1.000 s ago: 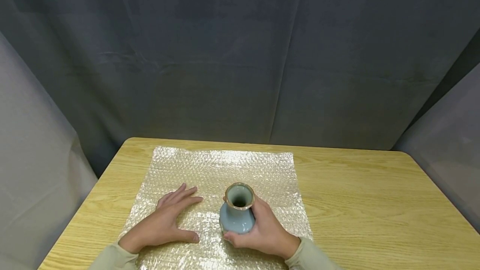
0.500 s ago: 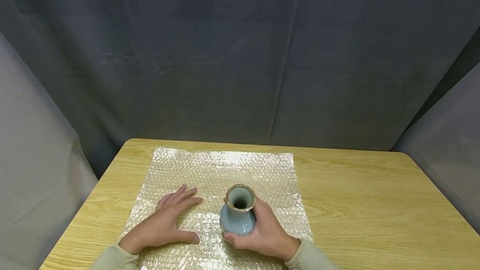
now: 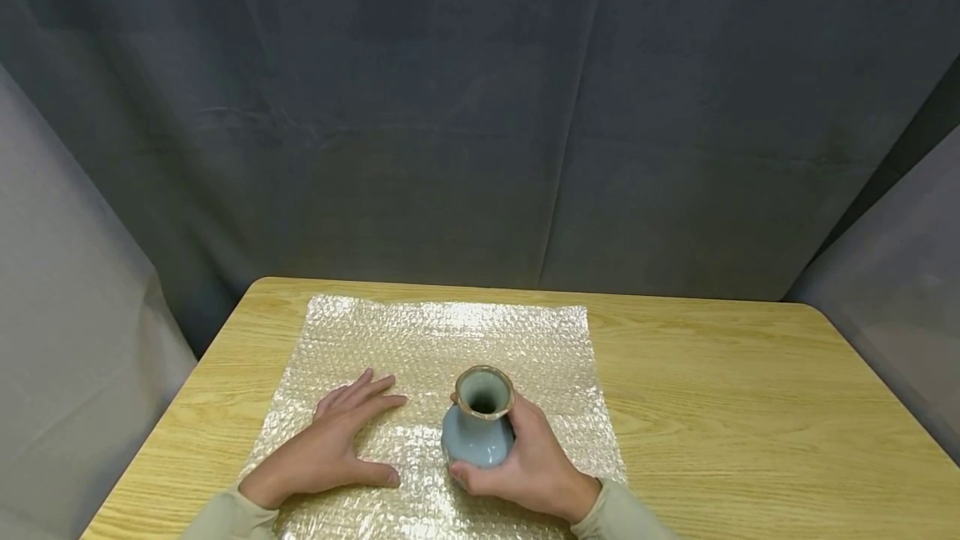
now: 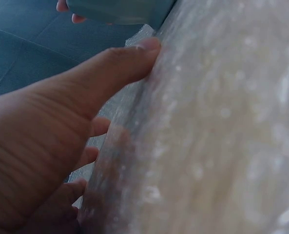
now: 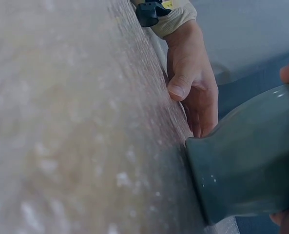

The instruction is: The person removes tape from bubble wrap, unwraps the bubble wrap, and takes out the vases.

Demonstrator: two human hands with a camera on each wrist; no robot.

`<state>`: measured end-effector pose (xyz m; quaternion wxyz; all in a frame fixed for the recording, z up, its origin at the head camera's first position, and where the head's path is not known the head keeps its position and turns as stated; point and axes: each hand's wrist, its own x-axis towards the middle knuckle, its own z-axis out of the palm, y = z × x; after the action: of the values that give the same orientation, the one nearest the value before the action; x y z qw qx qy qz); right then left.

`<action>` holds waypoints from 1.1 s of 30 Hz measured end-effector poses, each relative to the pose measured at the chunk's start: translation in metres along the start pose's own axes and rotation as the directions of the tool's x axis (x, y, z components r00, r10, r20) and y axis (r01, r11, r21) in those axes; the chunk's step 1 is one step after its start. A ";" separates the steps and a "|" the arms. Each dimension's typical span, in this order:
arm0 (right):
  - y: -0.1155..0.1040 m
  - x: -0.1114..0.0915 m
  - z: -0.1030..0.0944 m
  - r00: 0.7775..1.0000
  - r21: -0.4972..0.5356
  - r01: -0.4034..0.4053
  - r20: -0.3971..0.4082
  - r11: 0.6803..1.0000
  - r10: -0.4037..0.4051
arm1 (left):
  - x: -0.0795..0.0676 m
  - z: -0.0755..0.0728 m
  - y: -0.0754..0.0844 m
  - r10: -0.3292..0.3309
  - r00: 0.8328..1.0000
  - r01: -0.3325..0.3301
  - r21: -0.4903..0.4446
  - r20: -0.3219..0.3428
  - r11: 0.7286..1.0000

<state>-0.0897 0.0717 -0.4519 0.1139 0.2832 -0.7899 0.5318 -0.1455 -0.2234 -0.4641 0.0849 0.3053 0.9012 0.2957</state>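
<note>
A pale blue-grey ceramic vase (image 3: 476,440) with a brown rim stands nearly upright over a sheet of bubble wrap (image 3: 450,336). My right hand (image 3: 538,472) grips the vase from its right side, thumb at the front and fingers round the back, mostly hidden. In the right wrist view the base of the vase (image 5: 241,161) is right at the bubble wrap. To the left, my left hand (image 3: 326,448) rests on the sheet with fingers spread and thumb apart. The left wrist view shows its thumb (image 4: 120,66) on the plastic, with part of the vase (image 4: 125,9) beyond.
The bubble wrap lies on the left and middle of a wooden table (image 3: 735,407), whose surface extends to the right. A dark grey curtain (image 3: 420,123) hangs behind, with light grey cloth (image 3: 67,307) at the left and more at the right.
The vase has shifted very slightly to the right in the right hand's grip. The left hand stays in the same place on the bubble wrap.
</note>
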 end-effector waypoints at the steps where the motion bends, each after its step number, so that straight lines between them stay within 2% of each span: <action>1: 0.000 0.000 0.000 1.000 -0.001 0.001 -0.003 1.000 -0.001 | 0.000 0.000 0.000 -0.001 1.000 0.001 -0.001 0.000 1.000; 6: -0.001 0.000 0.000 1.000 -0.015 0.016 -0.013 1.000 -0.017 | 0.000 0.000 -0.001 0.000 1.000 0.000 0.004 -0.004 1.000; 33: 0.002 0.005 -0.010 0.998 0.006 -0.012 -0.065 1.000 0.012 | 0.000 0.001 -0.001 0.007 1.000 -0.007 0.009 -0.010 1.000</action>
<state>-0.0962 0.0803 -0.4470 0.1355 0.2612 -0.7861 0.5435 -0.1454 -0.2240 -0.4655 0.0779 0.3074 0.9018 0.2935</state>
